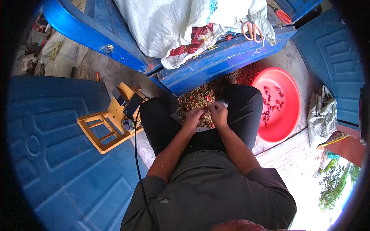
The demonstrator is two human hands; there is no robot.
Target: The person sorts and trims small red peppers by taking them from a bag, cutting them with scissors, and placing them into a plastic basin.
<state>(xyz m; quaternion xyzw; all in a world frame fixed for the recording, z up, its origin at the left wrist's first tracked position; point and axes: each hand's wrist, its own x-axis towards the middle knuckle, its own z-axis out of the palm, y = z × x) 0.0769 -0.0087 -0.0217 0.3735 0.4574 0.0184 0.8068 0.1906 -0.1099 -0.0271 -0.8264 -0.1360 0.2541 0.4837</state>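
My left hand [194, 117] and my right hand [219, 113] are close together between my knees, fingers pinched closed. What they hold is too small to make out. Under them the floor is strewn with a pile of dry stems and red bits [192, 99], which look like dried chili scraps. To the right of my right knee stands a round red plastic basin [291, 115]. Several dark red dried chilies [266, 112] lie in it, mostly toward its left side.
In front is a blue wooden bench [219, 71] bearing a white woven sack [154, 29], with pink-handled scissors [252, 32] and red-handled scissors [283, 17]. A wooden folding chair [101, 134] with electronic devices stands left; a black cable [137, 165] runs from it. A crumpled sack [322, 113] lies right.
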